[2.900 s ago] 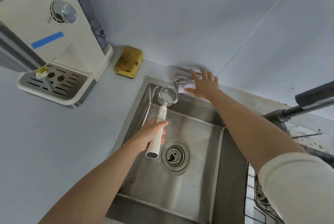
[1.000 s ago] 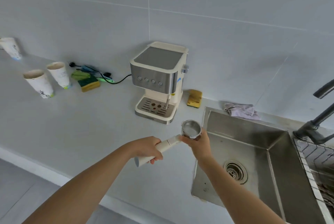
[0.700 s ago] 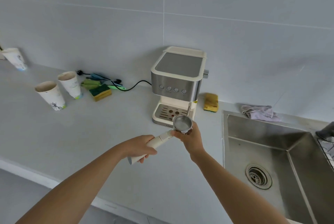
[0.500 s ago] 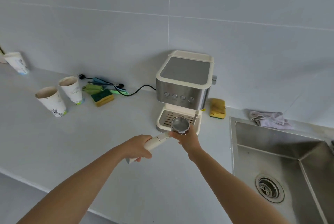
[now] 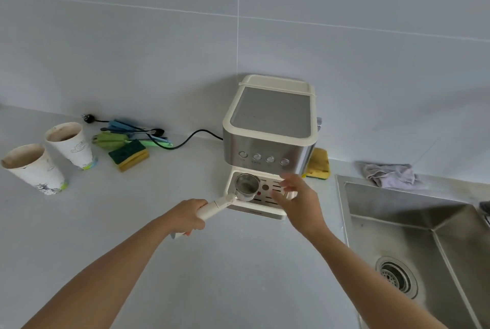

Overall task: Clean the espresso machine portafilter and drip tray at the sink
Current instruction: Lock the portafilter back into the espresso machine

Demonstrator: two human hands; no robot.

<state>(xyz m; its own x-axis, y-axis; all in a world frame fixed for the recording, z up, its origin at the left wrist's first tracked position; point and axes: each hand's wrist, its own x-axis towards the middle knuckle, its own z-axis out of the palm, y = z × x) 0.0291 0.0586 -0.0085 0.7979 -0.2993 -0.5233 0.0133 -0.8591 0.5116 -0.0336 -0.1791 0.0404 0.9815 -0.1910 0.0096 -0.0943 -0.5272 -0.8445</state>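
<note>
My left hand (image 5: 188, 216) grips the cream handle of the portafilter (image 5: 246, 187). Its steel basket faces up, just over the left part of the drip tray (image 5: 267, 197). The tray sits in the base of the cream and steel espresso machine (image 5: 270, 127). My right hand (image 5: 298, 200) hovers with fingers spread over the tray's right side, a little apart from the basket and holding nothing. The steel sink (image 5: 413, 243) lies to the right, with its drain (image 5: 396, 277) in view.
A yellow sponge (image 5: 319, 164) lies right of the machine, a grey cloth (image 5: 388, 174) at the sink's back edge. Left on the counter stand two paper cups (image 5: 53, 156), a green-yellow sponge (image 5: 129, 154) and brushes. A black power cord (image 5: 191, 140) runs behind.
I have turned from the sink to the machine, carrying the portafilter to the drip tray. My right hand has let go of the basket and moved right, fingers spread.
</note>
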